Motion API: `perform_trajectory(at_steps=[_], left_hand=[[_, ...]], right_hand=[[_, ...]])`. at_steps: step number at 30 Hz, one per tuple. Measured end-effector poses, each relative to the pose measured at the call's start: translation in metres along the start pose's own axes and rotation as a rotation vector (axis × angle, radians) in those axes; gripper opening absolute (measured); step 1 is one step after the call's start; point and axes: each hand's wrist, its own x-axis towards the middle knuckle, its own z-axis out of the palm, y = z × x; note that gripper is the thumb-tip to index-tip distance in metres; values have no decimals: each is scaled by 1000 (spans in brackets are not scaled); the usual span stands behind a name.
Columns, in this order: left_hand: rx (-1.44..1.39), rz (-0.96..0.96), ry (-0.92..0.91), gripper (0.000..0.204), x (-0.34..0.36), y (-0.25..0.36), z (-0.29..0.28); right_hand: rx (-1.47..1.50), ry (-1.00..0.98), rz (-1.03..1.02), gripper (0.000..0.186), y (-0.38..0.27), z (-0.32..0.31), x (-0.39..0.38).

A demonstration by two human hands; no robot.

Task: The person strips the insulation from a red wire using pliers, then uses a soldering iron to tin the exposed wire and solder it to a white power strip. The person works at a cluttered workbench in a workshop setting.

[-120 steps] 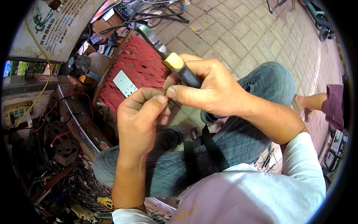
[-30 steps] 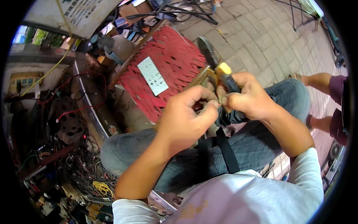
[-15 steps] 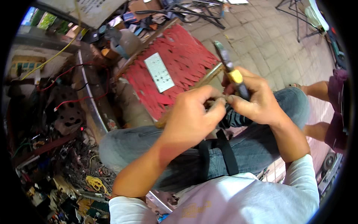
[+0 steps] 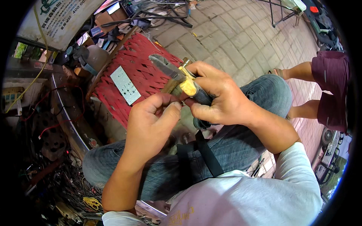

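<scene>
In the middle of the view, my right hand (image 4: 222,96) is closed around a hand tool (image 4: 166,67) with a grey metal head and a yellow-and-black handle. Its head points up and left over the stool's near edge. My left hand (image 4: 151,122) is closed, thumb pressed to forefinger. Whatever sits in that pinch is too small to make out. The fingertips of both hands are close together above my lap. Beyond them, a white rectangular plate (image 4: 126,86) with small dark spots lies on the red woven top of a low stool (image 4: 145,52).
Tangled wires and scrap (image 4: 71,180) heap at the left, beside a metal-edged bench (image 4: 66,107). Black hoses (image 4: 162,14) and boxes lie behind the stool. Another person's bare legs (image 4: 303,69) are at the right. A folding stand (image 4: 281,17) stands at the far right.
Both hands and the tool have shifted left in the view, as has the stool. The tool's head has swung from pointing upward to pointing more to the left.
</scene>
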Motion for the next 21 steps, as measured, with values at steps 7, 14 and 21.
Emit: perform_trajectory(at_steps=[7,14,21], left_hand=[[-87,0,-31,14,0,-1,0],[-34,46,-37,12,-1,-1,2],[-78,44,-43,10,-3,0,3]], right_hand=[[-86,14,-147,31,4,3,2],[-211,23,-179,31,-1,11,2],[-241,102,-239,32,-2,16,1]])
